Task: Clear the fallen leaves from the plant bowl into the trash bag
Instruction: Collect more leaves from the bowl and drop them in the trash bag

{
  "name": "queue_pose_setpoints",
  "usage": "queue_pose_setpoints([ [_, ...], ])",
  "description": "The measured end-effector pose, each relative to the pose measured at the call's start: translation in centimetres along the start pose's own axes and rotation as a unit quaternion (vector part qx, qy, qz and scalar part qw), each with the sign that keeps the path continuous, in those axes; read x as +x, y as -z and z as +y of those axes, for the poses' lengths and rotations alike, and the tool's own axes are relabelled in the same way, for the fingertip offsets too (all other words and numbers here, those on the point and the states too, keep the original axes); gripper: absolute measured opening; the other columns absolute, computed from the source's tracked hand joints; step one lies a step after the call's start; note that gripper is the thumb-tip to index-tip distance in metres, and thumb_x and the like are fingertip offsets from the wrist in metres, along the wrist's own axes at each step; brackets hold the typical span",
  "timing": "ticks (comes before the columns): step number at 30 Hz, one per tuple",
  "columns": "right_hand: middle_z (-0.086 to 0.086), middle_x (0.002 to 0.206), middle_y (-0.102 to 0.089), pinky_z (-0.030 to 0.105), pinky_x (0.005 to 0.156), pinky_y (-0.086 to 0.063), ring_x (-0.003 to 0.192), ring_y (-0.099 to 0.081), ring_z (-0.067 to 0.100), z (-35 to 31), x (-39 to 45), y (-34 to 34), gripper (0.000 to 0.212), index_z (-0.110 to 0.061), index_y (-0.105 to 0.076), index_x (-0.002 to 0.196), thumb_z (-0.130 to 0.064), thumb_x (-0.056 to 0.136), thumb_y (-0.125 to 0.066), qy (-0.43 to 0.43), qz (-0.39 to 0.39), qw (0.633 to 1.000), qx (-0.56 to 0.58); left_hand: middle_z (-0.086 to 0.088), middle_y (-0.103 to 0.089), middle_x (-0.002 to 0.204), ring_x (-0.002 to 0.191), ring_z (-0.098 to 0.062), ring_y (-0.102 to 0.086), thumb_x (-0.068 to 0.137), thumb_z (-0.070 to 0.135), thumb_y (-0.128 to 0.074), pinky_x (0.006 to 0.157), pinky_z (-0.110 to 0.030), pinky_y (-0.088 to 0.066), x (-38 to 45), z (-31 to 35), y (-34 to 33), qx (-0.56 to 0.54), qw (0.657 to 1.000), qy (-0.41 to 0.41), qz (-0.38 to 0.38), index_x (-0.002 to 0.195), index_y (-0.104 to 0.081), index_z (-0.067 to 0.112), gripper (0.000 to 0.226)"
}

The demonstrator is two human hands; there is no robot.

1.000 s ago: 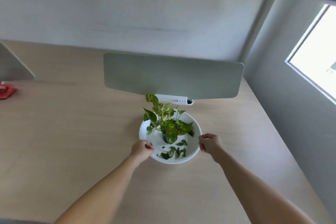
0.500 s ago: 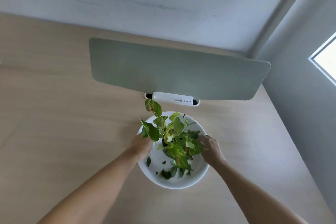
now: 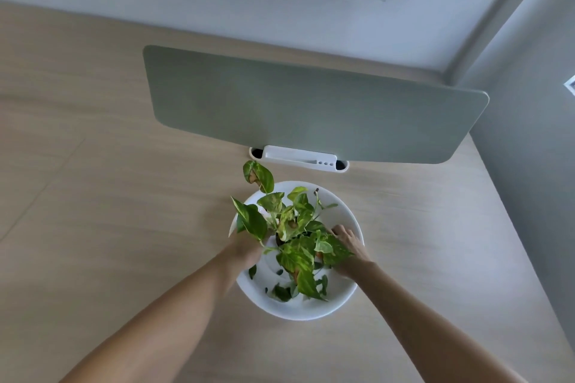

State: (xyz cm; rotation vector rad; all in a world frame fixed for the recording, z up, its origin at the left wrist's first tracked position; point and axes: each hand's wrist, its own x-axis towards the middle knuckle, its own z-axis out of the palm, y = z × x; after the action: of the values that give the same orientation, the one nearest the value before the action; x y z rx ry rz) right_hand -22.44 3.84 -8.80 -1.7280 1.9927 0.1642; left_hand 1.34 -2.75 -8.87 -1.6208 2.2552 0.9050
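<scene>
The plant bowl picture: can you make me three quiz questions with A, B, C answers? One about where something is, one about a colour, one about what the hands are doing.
1. Where are the fallen leaves?
A. on the desk
B. inside the bowl
C. on the divider

2. What colour is the bowl?
A. white
B. red
C. black

3. Where are the hands?
A. flat on the desk
B. raised overhead
C. reaching among the plant's leaves

Answers: B, loose leaves lie on the bowl's floor; A, its rim is white; C, the left hand and right hand are in the plant.
</scene>
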Motion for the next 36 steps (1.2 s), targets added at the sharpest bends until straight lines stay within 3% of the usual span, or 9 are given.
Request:
queue_pose_setpoints([
  [2,0.007,0.128,-0.051,0.038,0.099,-0.046,0.115,-0.050,0.028,-0.6,-1.9,-1.0,0.039,-0.022,-0.048,0.128,-0.031,0.090,-0.050,-0.016,0.009,1.000,0.023,-0.014,-0.053,0.131,0.119,-0.031,-0.053,0.094,0.015,-0.042,0.090,-0.034,-0.047,-1.5,0.7,-0.3,0.080,0.994,-0.063,0.041,0.129,-0.048,0.007,0.036],
  [4,0.013,0.120,-0.058,0.041,0.094,-0.050,0.107,-0.055,0.030,-1.4,-3.6,-1.8,0.035,-0.016,-0.055,0.122,-0.034,0.093,-0.046,-0.005,-0.008,1.000,0.000,-0.013,-0.044,0.137,0.124,-0.032,-0.044,0.092,0.040,-0.043,0.099,-0.042,-0.041,-3.3,1.3,-1.2,0.125,0.988,-0.085,0.042,0.133,-0.045,0.013,0.048],
  [8,0.019,0.129,-0.042,0.043,0.101,-0.042,0.117,-0.043,0.034,-3.5,-6.4,-2.5,0.081,-0.021,-0.026,0.146,-0.056,0.080,-0.058,-0.016,-0.027,0.999,-0.033,-0.011,-0.048,0.127,0.112,-0.032,-0.045,0.063,0.074,-0.056,0.094,-0.041,-0.044,-5.5,2.4,-3.9,0.146,0.986,-0.063,0.043,0.125,-0.048,0.018,0.084],
  [12,0.016,0.134,-0.033,0.042,0.104,-0.041,0.121,-0.037,0.035,-5.1,-7.1,-2.9,0.092,-0.028,-0.020,0.147,-0.045,0.073,-0.072,-0.059,-0.009,0.998,0.020,-0.010,-0.043,0.128,0.111,-0.033,-0.043,0.065,0.060,-0.068,0.088,-0.041,-0.046,-6.1,4.0,-4.8,0.121,0.991,-0.022,0.055,0.128,-0.044,0.022,0.078],
  [17,0.017,0.128,-0.046,0.047,0.098,-0.045,0.112,-0.046,0.039,-5.4,-7.2,-4.7,0.045,-0.021,-0.054,0.123,-0.006,0.081,-0.050,-0.052,0.060,0.988,0.133,-0.014,-0.032,0.138,0.108,-0.033,-0.052,0.087,0.018,-0.059,0.093,-0.039,-0.050,-6.4,4.9,-5.3,0.020,0.999,0.001,0.040,0.114,-0.054,0.012,0.029],
  [23,0.019,0.099,-0.064,0.038,0.078,-0.053,0.089,-0.061,0.035,-5.7,-7.4,-4.3,0.032,-0.001,-0.069,0.097,0.008,0.079,-0.043,-0.084,0.109,0.968,0.209,-0.007,-0.056,0.093,0.083,-0.024,-0.058,0.079,-0.008,-0.049,0.070,-0.018,-0.040,-6.2,4.2,-6.2,-0.149,0.984,-0.036,0.095,0.076,-0.061,0.008,0.020],
  [28,0.004,0.075,-0.064,0.015,0.063,-0.036,0.071,-0.052,0.017,-5.2,-8.3,-2.7,0.016,-0.003,-0.075,0.087,0.003,0.075,-0.067,-0.142,0.148,0.933,0.295,0.010,-0.058,0.067,0.067,-0.008,-0.054,0.075,-0.002,-0.072,0.071,-0.012,-0.042,-6.4,4.2,-4.0,-0.366,0.926,0.034,0.084,0.069,-0.069,0.010,0.014],
  [31,0.001,0.077,-0.065,0.019,0.069,-0.043,0.071,-0.057,0.015,-4.8,-9.4,-2.0,0.018,-0.009,-0.077,0.088,-0.003,0.070,-0.075,-0.192,0.170,0.884,0.391,-0.002,-0.067,0.070,0.070,-0.018,-0.065,0.072,-0.002,-0.076,0.057,-0.019,-0.057,-6.7,4.1,-3.9,-0.481,0.871,0.091,0.031,0.065,-0.065,0.013,0.020],
  [36,0.009,0.078,-0.073,0.033,0.074,-0.060,0.075,-0.070,0.025,-2.9,-12.3,-2.5,0.016,-0.019,-0.072,0.066,-0.006,0.063,-0.080,-0.237,0.187,0.794,0.528,-0.018,-0.068,0.091,0.079,-0.023,-0.067,0.076,-0.015,-0.068,0.051,-0.020,-0.059,-8.5,5.8,-5.3,-0.630,0.765,0.122,-0.046,0.079,-0.064,-0.001,0.015],
])
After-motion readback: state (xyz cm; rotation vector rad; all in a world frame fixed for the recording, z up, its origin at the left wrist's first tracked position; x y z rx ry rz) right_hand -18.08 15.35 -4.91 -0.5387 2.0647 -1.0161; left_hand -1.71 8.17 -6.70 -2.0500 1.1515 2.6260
